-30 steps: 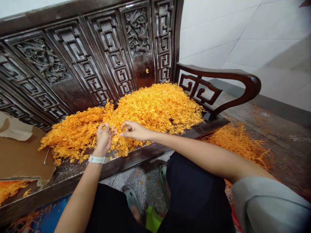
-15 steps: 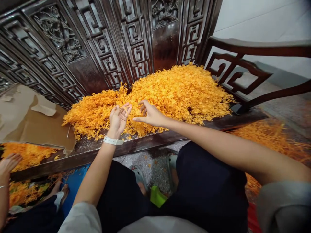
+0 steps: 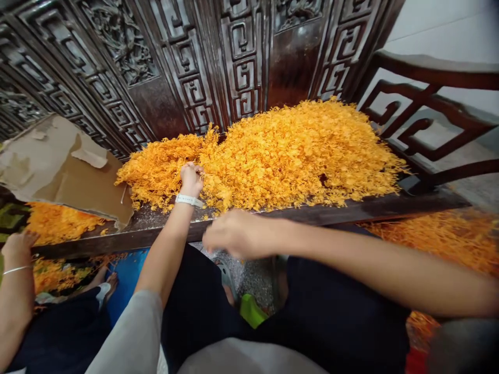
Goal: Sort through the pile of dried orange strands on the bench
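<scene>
On the carved wooden bench [image 3: 273, 215], the left hand [image 3: 191, 179] is closed on a tuft at the near edge of the orange pile [image 3: 280, 150], which looks light, springy, brittle and best pinched by a few stems, while whether the blurred right hand [image 3: 234, 234] holds anything cannot be told.

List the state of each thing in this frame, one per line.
Left hand: fingers closed, down in the orange strands.
Right hand: blurred, in front of the bench edge, off the pile; grip unclear.
Orange strand pile: heaped loose on the bench seat.
Carved wooden bench: seat edge dusted with crumbs.
Cardboard sheet: torn, lying flat.
Another person's hand: resting by more orange strands.
</scene>
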Demonstrator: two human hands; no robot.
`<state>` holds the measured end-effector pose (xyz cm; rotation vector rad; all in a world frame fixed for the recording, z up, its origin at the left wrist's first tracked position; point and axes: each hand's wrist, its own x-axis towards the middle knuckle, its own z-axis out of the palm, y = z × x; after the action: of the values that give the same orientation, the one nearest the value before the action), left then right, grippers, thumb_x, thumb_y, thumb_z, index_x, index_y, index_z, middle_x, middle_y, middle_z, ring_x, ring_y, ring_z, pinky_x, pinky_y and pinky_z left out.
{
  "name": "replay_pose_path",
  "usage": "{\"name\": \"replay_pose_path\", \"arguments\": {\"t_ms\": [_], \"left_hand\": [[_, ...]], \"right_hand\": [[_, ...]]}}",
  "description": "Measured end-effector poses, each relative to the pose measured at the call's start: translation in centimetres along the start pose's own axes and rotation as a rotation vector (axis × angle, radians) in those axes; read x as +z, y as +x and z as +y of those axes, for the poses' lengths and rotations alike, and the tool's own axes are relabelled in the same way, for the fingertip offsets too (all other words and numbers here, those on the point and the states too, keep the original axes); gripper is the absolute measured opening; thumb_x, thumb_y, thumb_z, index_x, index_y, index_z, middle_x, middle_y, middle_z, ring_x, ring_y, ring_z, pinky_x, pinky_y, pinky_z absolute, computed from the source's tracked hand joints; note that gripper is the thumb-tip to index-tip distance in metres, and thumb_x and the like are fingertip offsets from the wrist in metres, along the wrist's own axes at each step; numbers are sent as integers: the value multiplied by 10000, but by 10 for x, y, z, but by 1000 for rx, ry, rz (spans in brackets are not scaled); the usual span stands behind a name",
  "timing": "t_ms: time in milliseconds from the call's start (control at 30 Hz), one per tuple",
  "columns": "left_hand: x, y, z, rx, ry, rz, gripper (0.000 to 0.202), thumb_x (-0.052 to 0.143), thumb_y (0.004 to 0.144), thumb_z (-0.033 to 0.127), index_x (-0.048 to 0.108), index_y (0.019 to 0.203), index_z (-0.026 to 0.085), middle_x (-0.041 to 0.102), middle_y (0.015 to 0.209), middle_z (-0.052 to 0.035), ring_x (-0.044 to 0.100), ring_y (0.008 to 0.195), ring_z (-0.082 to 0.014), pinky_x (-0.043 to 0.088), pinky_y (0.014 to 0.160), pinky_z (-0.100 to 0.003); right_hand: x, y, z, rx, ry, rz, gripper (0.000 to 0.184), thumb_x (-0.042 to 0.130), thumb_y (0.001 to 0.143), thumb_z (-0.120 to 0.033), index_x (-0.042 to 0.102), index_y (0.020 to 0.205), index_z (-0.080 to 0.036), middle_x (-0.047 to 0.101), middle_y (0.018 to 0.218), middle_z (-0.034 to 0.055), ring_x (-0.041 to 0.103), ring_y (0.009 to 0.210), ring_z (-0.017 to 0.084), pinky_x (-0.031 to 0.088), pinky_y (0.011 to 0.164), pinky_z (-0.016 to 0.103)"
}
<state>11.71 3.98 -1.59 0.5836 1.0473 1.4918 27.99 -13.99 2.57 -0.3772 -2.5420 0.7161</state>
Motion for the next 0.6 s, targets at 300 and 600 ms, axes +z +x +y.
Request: {"name": "replay_pose_path", "arguments": {"t_ms": [300, 600], "left_hand": [[-20, -5, 25, -52, -185, -20, 263, 439, 1042, 15, 523, 846, 169, 688, 767, -25, 763, 820, -115, 656, 839, -256], [16, -43, 12, -153, -319, -137, 331, 413, 1069, 35, 608, 825, 142, 700, 797, -49, 765, 884, -108, 664, 893, -231]], "right_hand": [[-85, -35, 63, 540, 622, 854, 385, 590, 1004, -544, 617, 1253, -251, 700, 1228, 124, 705, 926, 226, 605, 767, 377], [-39, -27, 89, 688, 128, 645, 379, 721, 914, -450, 566, 1156, -204, 643, 895, 43, 567, 729, 175, 444, 679, 331]]}}
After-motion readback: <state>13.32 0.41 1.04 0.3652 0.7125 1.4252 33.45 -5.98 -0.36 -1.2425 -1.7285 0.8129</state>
